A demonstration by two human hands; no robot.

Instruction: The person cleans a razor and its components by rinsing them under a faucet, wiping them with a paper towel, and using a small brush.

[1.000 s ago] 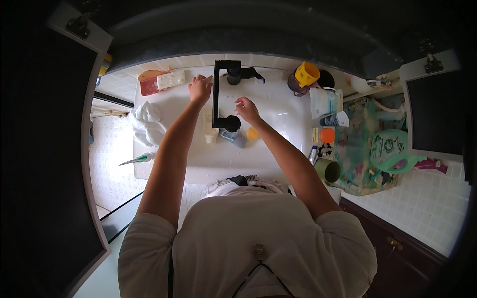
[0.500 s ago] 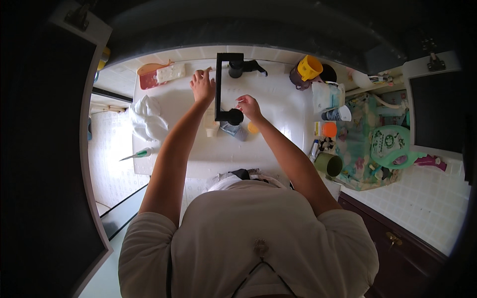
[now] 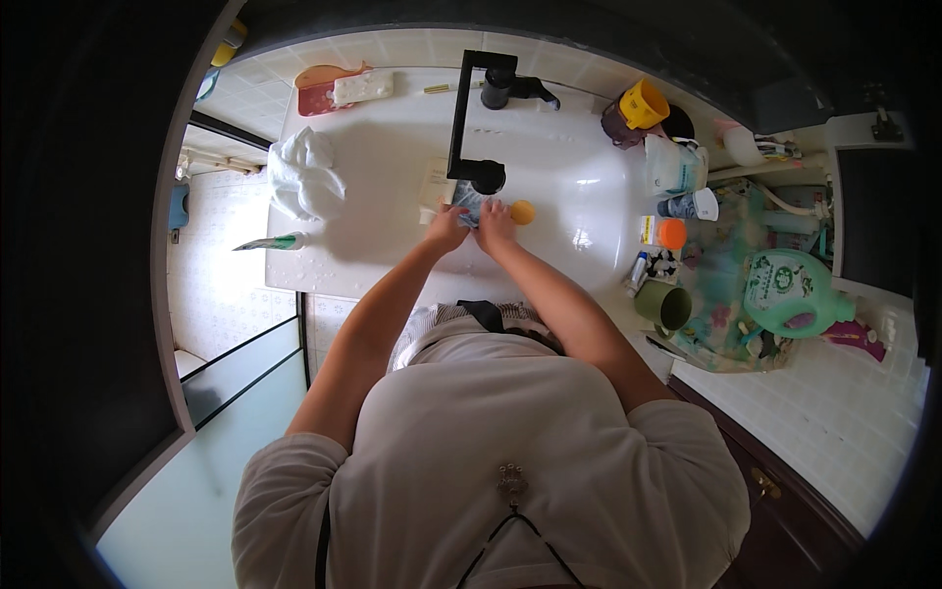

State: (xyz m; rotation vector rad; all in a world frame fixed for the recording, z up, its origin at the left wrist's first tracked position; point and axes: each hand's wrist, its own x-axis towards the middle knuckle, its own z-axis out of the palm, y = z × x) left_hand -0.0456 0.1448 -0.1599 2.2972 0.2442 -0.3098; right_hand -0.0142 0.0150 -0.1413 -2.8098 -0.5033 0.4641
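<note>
Both my hands are together in the washbasin [image 3: 579, 240], below the black faucet [image 3: 457, 128]. A crumpled blue-grey plastic packet [image 3: 470, 199] lies between them, partly hidden by the faucet head and my fingers. The fingers of my left hand [image 3: 448, 228] are closed at its left side. My right hand [image 3: 496, 226] has its fingers curled on the packet's right side. Right beside that hand is a small round yellow-orange thing [image 3: 522, 212]. Left of the faucet lies a flat cream-coloured packet [image 3: 435, 187]. A thin yellowish stick [image 3: 446, 88] rests on the basin's back rim.
At left are a white cloth [image 3: 307, 177], a green-and-white tube [image 3: 280, 241] and a pink tray [image 3: 316, 98] with a white block. Along the right edge stand a yellow cup [image 3: 643, 103], an orange-capped bottle [image 3: 671, 234], a green mug [image 3: 662, 306] and a large green jug [image 3: 785, 290].
My left hand has come from the back rim down to the packet, leaving the thin stick there. My right hand has moved nearer to me, onto the packet. The view has shifted.
</note>
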